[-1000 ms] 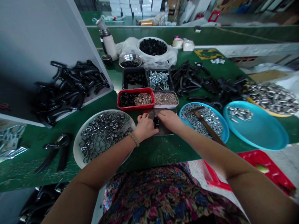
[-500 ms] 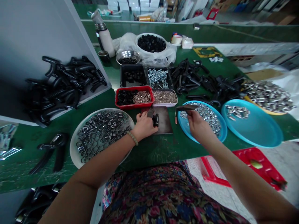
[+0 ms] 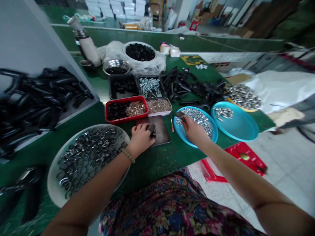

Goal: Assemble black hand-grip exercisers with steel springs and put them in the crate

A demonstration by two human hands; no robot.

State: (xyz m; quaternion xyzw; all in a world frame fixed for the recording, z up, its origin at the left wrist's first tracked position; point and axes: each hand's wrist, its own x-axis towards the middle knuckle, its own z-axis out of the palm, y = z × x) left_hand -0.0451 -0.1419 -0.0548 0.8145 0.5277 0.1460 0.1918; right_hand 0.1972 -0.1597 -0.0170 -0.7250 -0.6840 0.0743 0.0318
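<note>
My left hand [image 3: 140, 139] rests on a dark metal plate [image 3: 159, 131], shut on a small black part [image 3: 153, 132]. My right hand [image 3: 194, 129] is above the left side of a blue plate [image 3: 195, 126] heaped with steel nuts. It grips a small hammer [image 3: 180, 114], and its fingers hide most of the handle. A small red-handled tool [image 3: 172, 125] lies between the metal plate and the blue plate.
A white plate of metal rings [image 3: 88, 160] is near my left hand. Behind the hands are a red tray [image 3: 125, 109], a tray of bolts [image 3: 150, 87] and black plastic handles [image 3: 189, 87]. A second blue plate [image 3: 233, 120] is to the right. The table edge drops to a tiled floor.
The hammer has left the blue plate and is now in my right hand, which has moved toward the metal plate. My view has swung right, so everything sits further left.
</note>
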